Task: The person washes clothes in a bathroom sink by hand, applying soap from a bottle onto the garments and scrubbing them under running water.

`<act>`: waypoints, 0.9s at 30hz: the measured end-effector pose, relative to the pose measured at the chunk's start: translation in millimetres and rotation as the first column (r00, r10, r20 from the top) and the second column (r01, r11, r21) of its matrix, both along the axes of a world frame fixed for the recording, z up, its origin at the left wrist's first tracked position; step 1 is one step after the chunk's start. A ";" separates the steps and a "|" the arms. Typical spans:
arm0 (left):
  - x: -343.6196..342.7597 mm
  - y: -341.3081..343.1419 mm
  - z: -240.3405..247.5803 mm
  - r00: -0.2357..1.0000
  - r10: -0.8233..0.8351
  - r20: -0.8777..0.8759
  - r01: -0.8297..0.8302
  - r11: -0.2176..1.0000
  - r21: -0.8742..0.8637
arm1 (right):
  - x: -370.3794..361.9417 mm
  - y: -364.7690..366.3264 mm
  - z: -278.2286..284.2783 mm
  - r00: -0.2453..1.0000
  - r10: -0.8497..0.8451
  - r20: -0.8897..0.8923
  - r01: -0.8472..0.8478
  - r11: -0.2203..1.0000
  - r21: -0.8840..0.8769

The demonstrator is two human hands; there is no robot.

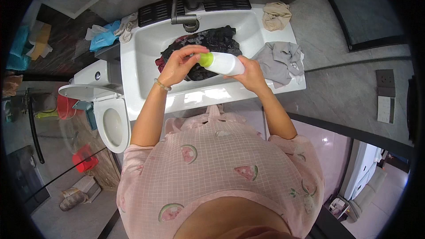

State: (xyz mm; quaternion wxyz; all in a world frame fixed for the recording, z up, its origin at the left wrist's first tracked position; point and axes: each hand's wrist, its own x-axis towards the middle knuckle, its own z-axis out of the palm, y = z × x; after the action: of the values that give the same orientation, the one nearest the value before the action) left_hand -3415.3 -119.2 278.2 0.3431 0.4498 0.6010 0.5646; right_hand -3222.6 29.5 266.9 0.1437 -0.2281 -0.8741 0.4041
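Observation:
A white bottle (226, 64) with a lime-green cap (206, 60) lies tilted on its side in the air above the sink (141, 77). My right hand (250, 75) is wrapped around its base end. At the other end my left hand (179, 64), with a beaded bracelet (162, 85) on the wrist, has its fingers and thumb around the cap. Below the bottle, dark clothes (212, 40) lie bunched in the basin, with some dark red cloth (160, 63) at their left. The bottle and hands hide part of the pile.
A dark faucet (186, 19) reaches over the basin. Grey cloth (280, 62) and a beige cloth (276, 16) rest on the sink's right side. At the left stand a blue tissue pack (104, 37) and a toilet (113, 126) with its lid up. A red bucket (85, 158) is farther left.

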 end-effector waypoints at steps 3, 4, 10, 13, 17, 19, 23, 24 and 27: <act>-8.8 3.2 -5.0 0.979 -0.194 -0.065 0.188 0.978 -0.091 | 2.2 5.4 -0.9 1.000 -0.010 0.023 0.009 0.999 0.045; -10.5 6.4 -4.1 0.970 -0.216 -0.111 0.202 0.972 -0.120 | 1.6 6.6 0.8 0.999 0.004 0.047 -0.007 0.997 0.077; -17.7 31.7 -59.5 0.976 -0.060 -0.208 -0.032 0.911 -0.411 | -6.6 6.8 12.8 0.991 0.009 0.137 -0.021 0.996 0.091; -19.9 37.1 -79.8 0.996 0.092 -0.019 -0.087 0.818 -0.568 | -11.7 4.2 18.0 0.985 0.039 0.170 -0.059 0.991 0.117; -34.5 21.7 -72.7 0.935 0.175 -0.309 -0.323 0.780 -0.536 | -22.7 1.8 14.7 0.989 0.022 0.146 -0.043 0.989 0.141; -40.0 12.5 -65.5 0.970 0.200 -0.136 -0.231 0.933 -0.277 | -26.3 1.8 10.2 0.985 0.029 0.172 -0.054 0.988 0.146; -40.4 5.2 -41.0 0.971 -0.235 0.045 0.236 0.971 -0.028 | -31.5 3.4 11.5 0.976 0.019 0.217 -0.056 0.984 0.167; -39.4 7.7 -47.1 0.968 -0.244 -0.058 0.239 0.967 -0.087 | -32.0 4.0 13.5 0.975 0.021 0.223 -0.063 0.981 0.183; -29.4 15.7 -79.0 0.886 -0.119 -0.448 0.152 0.988 0.039 | -33.9 5.9 9.2 0.970 0.021 0.241 -0.067 0.980 0.185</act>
State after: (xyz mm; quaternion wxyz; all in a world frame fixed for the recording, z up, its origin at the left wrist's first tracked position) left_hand -3444.7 -103.6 199.1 0.2190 0.6197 0.6095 0.4432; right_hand -3256.5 35.4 276.1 0.0502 -0.2403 -0.9247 0.2908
